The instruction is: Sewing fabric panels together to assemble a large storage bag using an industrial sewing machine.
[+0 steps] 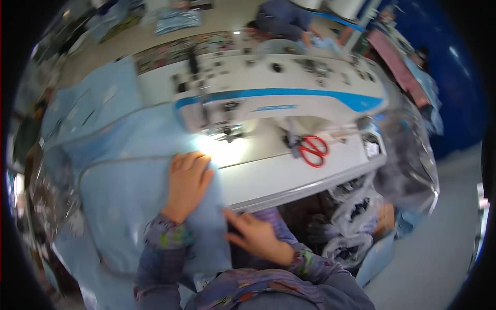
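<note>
One left hand [186, 182] laid flat, gripping nothing, on pale-blue fabric [129, 212]; right hand [259, 238] near its edge, cannot tell if pinching; lit sewing machine [289, 106] beyond

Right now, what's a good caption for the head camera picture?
Left hand on light blue cloth, right hand at its edge, near a white sewing machine and red-handled scissors.

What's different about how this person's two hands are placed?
The left hand lies on the blue cloth; the right hand is by that cloth's right edge. The left hand is nearer the sewing machine, the right hand nearer the person's body. The left hand points mostly forward, the right hand leftward. Both are bare.
</note>
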The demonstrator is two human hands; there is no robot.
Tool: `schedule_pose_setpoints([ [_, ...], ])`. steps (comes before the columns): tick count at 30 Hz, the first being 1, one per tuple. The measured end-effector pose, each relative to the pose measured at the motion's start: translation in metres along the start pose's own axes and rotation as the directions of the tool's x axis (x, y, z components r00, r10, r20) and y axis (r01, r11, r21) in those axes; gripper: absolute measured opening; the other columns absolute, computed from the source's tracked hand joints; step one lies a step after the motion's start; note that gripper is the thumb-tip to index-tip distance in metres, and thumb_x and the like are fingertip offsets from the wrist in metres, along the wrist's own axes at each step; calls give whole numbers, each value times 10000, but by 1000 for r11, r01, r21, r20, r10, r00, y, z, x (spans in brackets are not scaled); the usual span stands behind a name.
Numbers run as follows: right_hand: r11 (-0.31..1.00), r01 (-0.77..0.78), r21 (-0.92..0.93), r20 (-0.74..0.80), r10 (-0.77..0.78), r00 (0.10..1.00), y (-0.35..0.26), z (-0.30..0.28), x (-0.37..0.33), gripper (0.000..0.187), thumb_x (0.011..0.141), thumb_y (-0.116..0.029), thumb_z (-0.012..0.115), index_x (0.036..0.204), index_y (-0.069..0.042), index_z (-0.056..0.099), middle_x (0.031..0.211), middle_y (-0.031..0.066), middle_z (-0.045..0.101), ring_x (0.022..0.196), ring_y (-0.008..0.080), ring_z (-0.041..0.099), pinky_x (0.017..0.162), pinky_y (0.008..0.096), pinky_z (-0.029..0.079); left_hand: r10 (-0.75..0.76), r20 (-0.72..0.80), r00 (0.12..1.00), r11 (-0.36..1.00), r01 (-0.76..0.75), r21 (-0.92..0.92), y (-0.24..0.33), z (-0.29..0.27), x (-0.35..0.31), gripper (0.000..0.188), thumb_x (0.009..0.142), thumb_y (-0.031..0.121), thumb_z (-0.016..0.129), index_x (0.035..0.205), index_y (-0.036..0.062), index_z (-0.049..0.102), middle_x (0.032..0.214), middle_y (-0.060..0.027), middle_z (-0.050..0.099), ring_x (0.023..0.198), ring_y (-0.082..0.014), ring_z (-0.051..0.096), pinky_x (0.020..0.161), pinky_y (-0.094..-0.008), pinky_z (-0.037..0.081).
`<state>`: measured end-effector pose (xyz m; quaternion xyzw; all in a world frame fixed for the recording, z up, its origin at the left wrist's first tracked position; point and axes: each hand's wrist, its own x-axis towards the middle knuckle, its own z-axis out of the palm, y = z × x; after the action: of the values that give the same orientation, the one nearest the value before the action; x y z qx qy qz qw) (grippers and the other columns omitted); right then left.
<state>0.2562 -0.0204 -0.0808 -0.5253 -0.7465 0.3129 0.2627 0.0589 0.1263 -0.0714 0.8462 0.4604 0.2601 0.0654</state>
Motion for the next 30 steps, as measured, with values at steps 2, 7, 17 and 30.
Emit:
schedule_pose_setpoints([
  [2, 953, 97, 286, 24, -109, 994, -1, 15, -5, 632, 916, -196, 728, 1500, -132, 496, 960, 171, 621, 760, 322, 616, 657, 408, 510, 17, 6, 1000, 1000, -17, 18, 4, -4, 4, 318, 905, 212, 653, 1196, 83, 653, 1176, -106, 622, 1108, -351, 549, 1026, -471, 401],
  [7, 650, -157, 744, 266, -72, 961, -6, 28, -16, 566, 969, -138, 664, 1510, -135, 498, 825, 124, 606, 605, 181, 513, 592, 333, 430, 26, 33, 999, 1000, -26, 17, 16, -9, 11, 346, 904, 212, 654, 1226, 83, 646, 1197, -97, 617, 1111, -344, 543, 1037, -463, 393],
  [17, 969, 75, 234, 351, -156, 923, 1, -29, 11, 370, 978, -207, 660, 1344, -153, 636, 957, 203, 710, 741, 365, 691, 662, 409, 550, -52, -7, 999, 997, 52, 63, 16, 0, -6, 428, 870, 275, 703, 1267, 136, 625, 1228, -53, 607, 1190, -277, 560, 1098, -518, 370],
  [30, 912, 297, -283, -222, -364, 905, 32, -33, 132, 333, 855, 3, 683, 1179, -63, 716, 945, 103, 591, 869, 296, 568, 775, 402, 478, -94, 0, 996, 996, 94, -8, 21, -3, -10, 433, 923, 297, 674, 1293, 89, 588, 1289, -78, 578, 1246, -285, 548, 1160, -568, 337],
])
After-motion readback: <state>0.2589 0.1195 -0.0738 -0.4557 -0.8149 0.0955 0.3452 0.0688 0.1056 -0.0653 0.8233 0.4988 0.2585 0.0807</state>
